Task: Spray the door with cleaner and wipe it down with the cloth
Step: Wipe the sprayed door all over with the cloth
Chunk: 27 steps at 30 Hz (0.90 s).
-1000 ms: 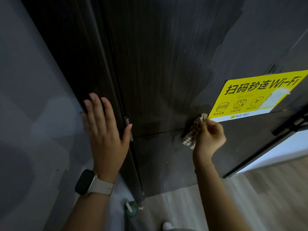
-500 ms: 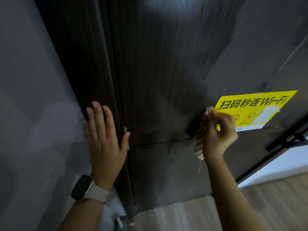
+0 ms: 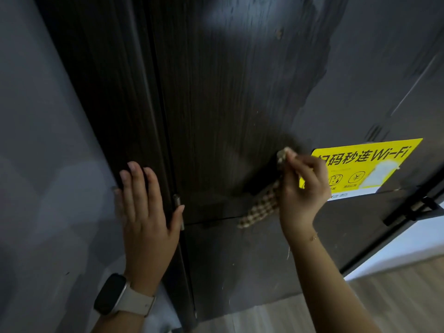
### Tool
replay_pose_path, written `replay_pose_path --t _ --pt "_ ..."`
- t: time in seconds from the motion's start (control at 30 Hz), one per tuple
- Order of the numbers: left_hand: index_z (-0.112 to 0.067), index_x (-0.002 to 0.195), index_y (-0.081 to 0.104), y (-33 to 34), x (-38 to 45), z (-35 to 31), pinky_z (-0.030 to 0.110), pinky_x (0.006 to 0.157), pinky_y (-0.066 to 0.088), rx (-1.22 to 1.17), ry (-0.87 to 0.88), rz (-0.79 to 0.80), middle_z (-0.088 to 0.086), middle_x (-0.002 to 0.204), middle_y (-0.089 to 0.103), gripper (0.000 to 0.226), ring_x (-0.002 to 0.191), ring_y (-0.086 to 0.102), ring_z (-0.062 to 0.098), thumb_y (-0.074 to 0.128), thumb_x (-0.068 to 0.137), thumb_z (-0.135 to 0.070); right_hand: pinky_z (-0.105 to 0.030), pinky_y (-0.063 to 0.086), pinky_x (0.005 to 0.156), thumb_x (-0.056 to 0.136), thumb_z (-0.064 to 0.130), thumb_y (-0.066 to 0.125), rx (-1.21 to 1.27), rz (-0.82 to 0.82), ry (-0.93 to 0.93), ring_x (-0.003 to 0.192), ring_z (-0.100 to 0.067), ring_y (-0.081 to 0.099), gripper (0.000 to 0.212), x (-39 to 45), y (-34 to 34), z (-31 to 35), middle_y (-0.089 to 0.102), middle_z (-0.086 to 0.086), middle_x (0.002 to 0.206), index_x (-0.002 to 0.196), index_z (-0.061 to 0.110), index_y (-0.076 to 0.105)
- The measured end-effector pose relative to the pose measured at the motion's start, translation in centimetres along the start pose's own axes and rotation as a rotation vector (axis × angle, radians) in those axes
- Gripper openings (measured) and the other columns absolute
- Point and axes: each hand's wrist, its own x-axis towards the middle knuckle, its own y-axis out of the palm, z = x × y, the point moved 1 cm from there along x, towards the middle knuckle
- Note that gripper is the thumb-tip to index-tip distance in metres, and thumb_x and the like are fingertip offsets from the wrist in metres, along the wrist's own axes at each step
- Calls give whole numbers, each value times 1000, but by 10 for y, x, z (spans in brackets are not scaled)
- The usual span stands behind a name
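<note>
The dark wood-grain door (image 3: 230, 97) fills the middle of the view, with a darker, wetter-looking patch on its left part. My right hand (image 3: 302, 188) grips a brown checked cloth (image 3: 262, 207) and holds it against the door, just left of a yellow Wi-Fi sticker (image 3: 374, 164). The cloth's loose end hangs down below my fist. With straight fingers, my left hand (image 3: 146, 212) lies flat on the dark door frame (image 3: 115, 92) beside a metal hinge (image 3: 178, 203). No spray bottle is visible.
A grey wall (image 3: 43, 164) runs along the left. A black door handle (image 3: 413, 207) sticks out at the right edge. Pale wood floor (image 3: 384, 304) shows at the lower right. A watch (image 3: 113, 294) sits on my left wrist.
My right hand has carried the cloth up and to the right across the door, from below the sticker's corner to over its left edge. My left hand stays on the frame.
</note>
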Motion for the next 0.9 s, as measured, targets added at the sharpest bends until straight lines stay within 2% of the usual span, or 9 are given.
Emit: replay_pose_path --t 0.1,0.23,0.3,0.4,0.63,0.7,0.77,0.83,0.9 --pt "-12 155 -4 -2 1 1 57 119 13 4 9 16 4 161 -19 97 150 -8 28 61 87 -35 -25 48 74 87 -7 69 57 -41 1 80 -20 57 7 -6 14 8 59 -14 86 89 -5 75" --pt "-14 155 -4 -5 2 2 53 120 11 -1 3 23 0 161 -20 98 150 -10 24 68 89 -26 -37 47 66 88 -2 67 36 299 -143 79 -24 55 16 -103 24 1 57 -5 93 99 6 75" --pt "-12 154 0 -5 2 2 51 120 11 2 -13 27 -2 161 -19 102 150 -10 22 74 85 -23 -38 50 64 90 5 65 42 435 -142 81 -23 58 16 -139 25 -1 56 -1 95 102 8 73" --pt "-10 154 3 -5 3 2 52 120 14 15 -5 19 -2 161 -19 103 150 -10 21 76 82 -24 -37 51 62 87 5 65 45 473 -71 80 -21 60 14 -145 25 0 57 2 94 96 6 76" --pt "-19 155 -8 -6 2 3 54 119 15 12 7 40 1 161 -15 112 150 -10 22 76 81 -20 -29 48 73 90 -2 66 203 220 -147 84 -25 58 17 -69 51 55 53 -3 99 105 1 74" --pt "-20 154 -9 -6 2 3 52 120 14 -4 1 36 1 160 -13 111 150 -11 21 75 81 -20 -29 44 71 85 -7 68 142 305 -265 85 -22 53 32 -87 53 48 52 -3 100 114 8 69" --pt "-21 154 -10 -7 3 1 52 119 15 -5 -5 30 0 160 -13 111 150 -11 20 74 81 -20 -32 44 67 80 -7 71 49 476 -313 85 -20 49 46 -128 46 27 52 -2 101 119 15 63" --pt "-21 154 -10 -7 3 -2 52 119 15 8 -13 32 0 160 -14 110 150 -11 19 73 81 -20 -33 46 62 81 -2 71 -9 586 -249 84 -18 49 40 -157 38 11 54 0 99 116 17 66" --pt "-21 154 -10 -8 2 -2 49 120 13 19 -24 30 1 161 -15 110 150 -10 20 73 81 -21 -30 46 63 81 -2 69 -3 605 -214 82 -16 49 31 -159 38 11 53 2 97 108 12 73"
